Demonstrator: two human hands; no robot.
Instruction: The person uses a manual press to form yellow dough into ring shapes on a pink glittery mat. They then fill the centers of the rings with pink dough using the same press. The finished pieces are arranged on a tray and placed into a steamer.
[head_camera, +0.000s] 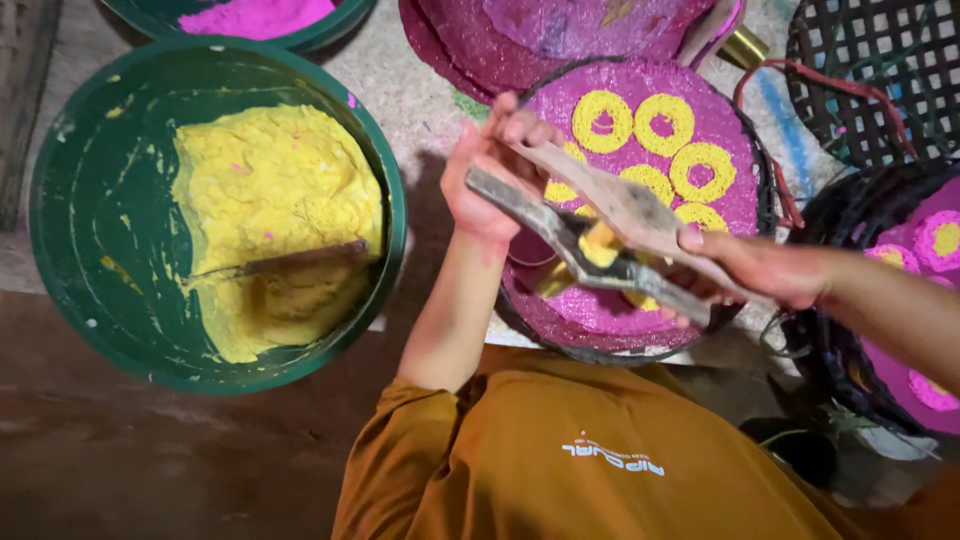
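Note:
My left hand (485, 180) grips the handle ends of a hinged two-armed press tool (640, 215), one arm pale wood and one dark metal. My right hand (765, 270) holds the tool's other end. A lump of yellow paste (600, 245) sits squeezed between the arms near the hinge. The tool hovers over a round pink disc (735, 185) on a dark woven tray, and this disc carries several yellow rings (665, 123).
A green tub (90, 215) of yellow paste (270, 180) stands at the left with a dark stick (300, 258) lying in it. A second tub with pink powder (255, 15) is at the top. Stacked pink discs (480, 40), a dark lattice basket (880, 60) and another ringed pink tray (935, 240) lie around.

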